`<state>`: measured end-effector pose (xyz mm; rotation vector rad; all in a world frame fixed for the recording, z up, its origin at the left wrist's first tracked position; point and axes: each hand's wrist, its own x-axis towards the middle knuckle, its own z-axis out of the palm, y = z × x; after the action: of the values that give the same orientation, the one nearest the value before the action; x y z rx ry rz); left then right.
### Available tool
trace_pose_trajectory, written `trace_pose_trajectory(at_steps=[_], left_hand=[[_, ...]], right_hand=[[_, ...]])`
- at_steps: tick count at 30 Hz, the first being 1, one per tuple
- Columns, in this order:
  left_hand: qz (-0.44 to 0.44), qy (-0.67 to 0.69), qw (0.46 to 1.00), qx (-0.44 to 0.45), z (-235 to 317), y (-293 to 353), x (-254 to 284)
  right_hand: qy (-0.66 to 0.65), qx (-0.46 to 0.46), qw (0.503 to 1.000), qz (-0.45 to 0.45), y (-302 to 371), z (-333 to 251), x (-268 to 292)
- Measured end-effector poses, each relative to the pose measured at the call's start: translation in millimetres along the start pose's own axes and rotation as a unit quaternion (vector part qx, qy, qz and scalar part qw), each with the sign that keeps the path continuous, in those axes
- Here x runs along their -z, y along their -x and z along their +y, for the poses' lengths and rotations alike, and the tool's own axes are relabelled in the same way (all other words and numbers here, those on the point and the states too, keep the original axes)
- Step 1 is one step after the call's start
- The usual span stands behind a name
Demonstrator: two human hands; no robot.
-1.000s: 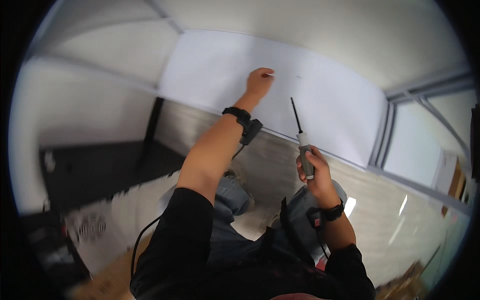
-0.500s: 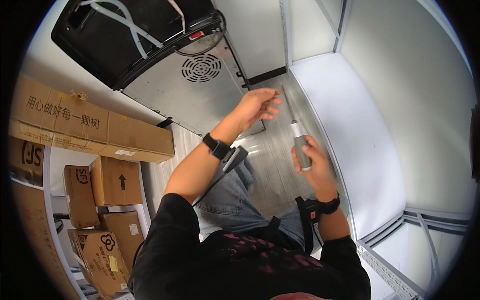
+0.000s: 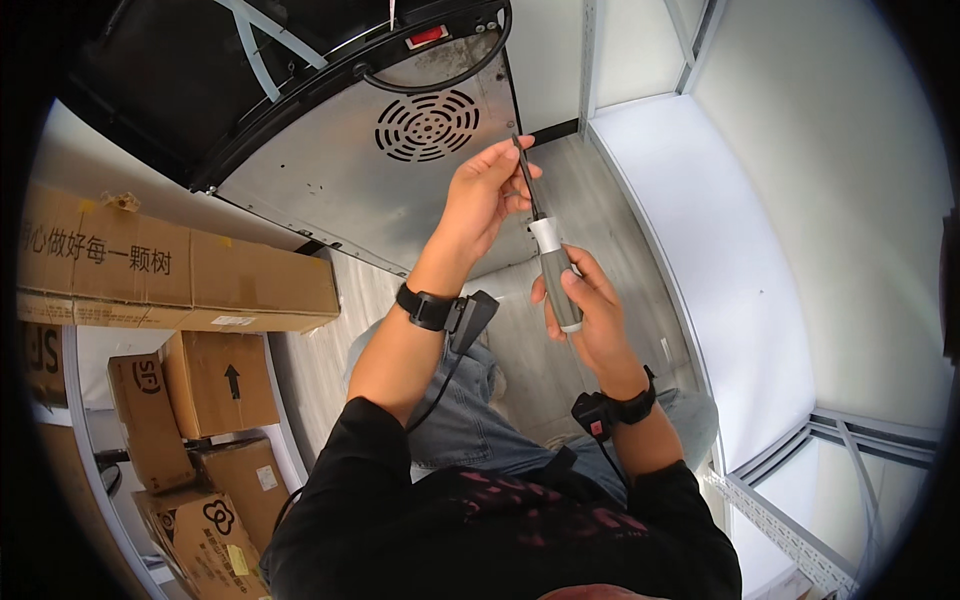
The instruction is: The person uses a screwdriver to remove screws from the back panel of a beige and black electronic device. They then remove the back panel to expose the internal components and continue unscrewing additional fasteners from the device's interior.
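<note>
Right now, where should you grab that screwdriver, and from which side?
I'd take the screwdriver by its thick grey handle, probably from the lower right, as the right hand does: it's wide and sits at the near end, while the thin shaft points away.

We see the screwdriver (image 3: 557, 275) bridging the space between the left hand (image 3: 478, 205) at its tip and the right hand (image 3: 597, 312) on its handle, so it bars a straight pass between them. Beyond the left hand, the metal panel (image 3: 335, 190) walls off the upper left, with a black cable (image 3: 437, 90) looping across its top. To the right, we have passage over the grey floor (image 3: 622, 235) as far as the white shelf (image 3: 745, 260), with room above that up to the pale wall (image 3: 840, 190). Leftward, the long cardboard box (image 3: 260, 280) and stacked boxes (image 3: 220, 385) block us; below, the legs (image 3: 445, 410) do.
</note>
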<state>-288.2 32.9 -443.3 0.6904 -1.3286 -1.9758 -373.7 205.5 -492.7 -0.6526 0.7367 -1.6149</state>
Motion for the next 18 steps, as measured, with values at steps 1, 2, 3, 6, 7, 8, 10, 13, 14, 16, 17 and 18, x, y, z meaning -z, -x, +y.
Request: trace_pose_trajectory(at_steps=[1,2,3,6,7,8,10,13,14,16,17,18], left_hand=[[-0.004,0.000,1.000,-0.004,2.5,-5.8,-0.3],[0.009,0.021,1.000,-0.002,3.0,-7.0,-0.6],[0.008,0.018,1.000,-0.005,4.0,-9.6,0.5],[0.013,0.018,1.000,-0.005,2.8,-12.4,2.4],[0.017,0.017,1.000,-0.005,3.8,-11.6,2.5],[0.022,0.016,1.000,-0.005,4.2,-11.5,2.9],[0.012,0.017,1.000,-0.005,4.1,-11.8,4.1],[0.004,0.027,1.000,-0.003,5.5,-10.8,5.7],[0.001,0.032,0.999,-0.003,6.1,-10.9,6.0],[0.006,0.030,1.000,0.000,7.4,-8.6,7.0],[0.008,0.028,1.000,0.001,8.4,-7.8,7.2],[0.009,0.026,1.000,0.002,9.6,-8.2,6.4]], right_hand=[[-0.004,0.010,1.000,0.000,-5.3,0.3,-2.3],[-0.011,0.010,1.000,0.003,-8.7,1.2,-4.3],[-0.019,0.009,1.000,0.006,-11.3,2.0,-5.8],[-0.027,0.005,1.000,0.013,-13.2,2.4,-5.7],[-0.029,0.005,0.999,0.011,-14.0,2.5,-5.4],[-0.032,0.003,0.999,0.013,-14.2,2.3,-5.1],[-0.039,-0.004,0.999,0.014,-13.1,0.8,-5.5],[-0.042,-0.009,0.999,0.019,-12.1,-1.6,-5.7],[-0.043,-0.012,0.999,0.014,-11.7,-2.3,-5.1],[-0.045,-0.017,0.999,0.005,-10.9,-3.1,-4.8],[-0.047,-0.019,0.999,0.010,-11.0,-3.1,-5.4],[-0.049,-0.020,0.998,0.014,-11.1,-3.2,-6.0]])
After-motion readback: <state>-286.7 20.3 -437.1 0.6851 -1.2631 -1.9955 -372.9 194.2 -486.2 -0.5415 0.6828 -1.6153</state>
